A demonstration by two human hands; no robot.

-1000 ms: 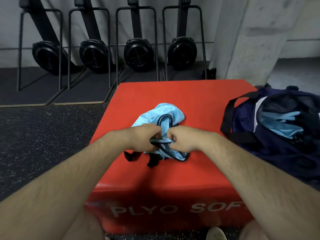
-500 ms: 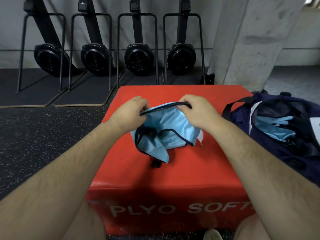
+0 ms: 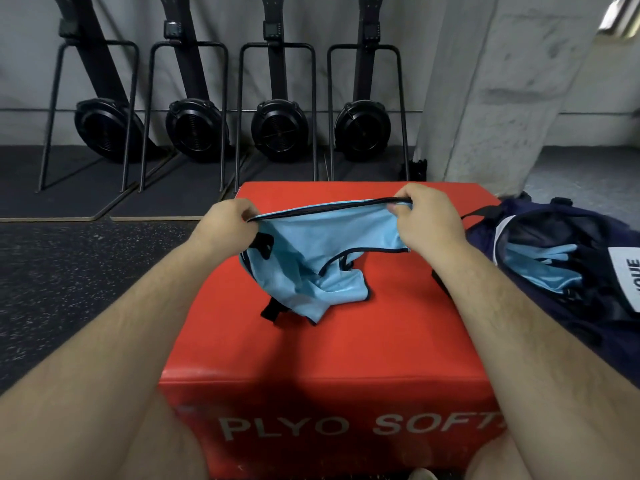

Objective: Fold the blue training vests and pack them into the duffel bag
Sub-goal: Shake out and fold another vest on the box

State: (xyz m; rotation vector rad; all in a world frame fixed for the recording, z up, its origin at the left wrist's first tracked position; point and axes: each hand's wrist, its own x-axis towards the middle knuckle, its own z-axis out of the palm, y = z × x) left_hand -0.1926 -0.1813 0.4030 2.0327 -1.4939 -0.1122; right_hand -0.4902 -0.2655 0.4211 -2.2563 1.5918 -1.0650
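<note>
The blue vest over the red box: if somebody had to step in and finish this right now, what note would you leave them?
Hands: the left hand pinches one end of the dark-trimmed top edge of the vest. The right hand pinches the other end, with the edge stretched between them.
Vest: unfolded and crumpled, its lower part resting on the red box.
Duffel bag: open, to the right of the box, with light blue fabric inside.
Done: at least one vest appears packed.
Left: fold this vest and put it in the bag.
</note>
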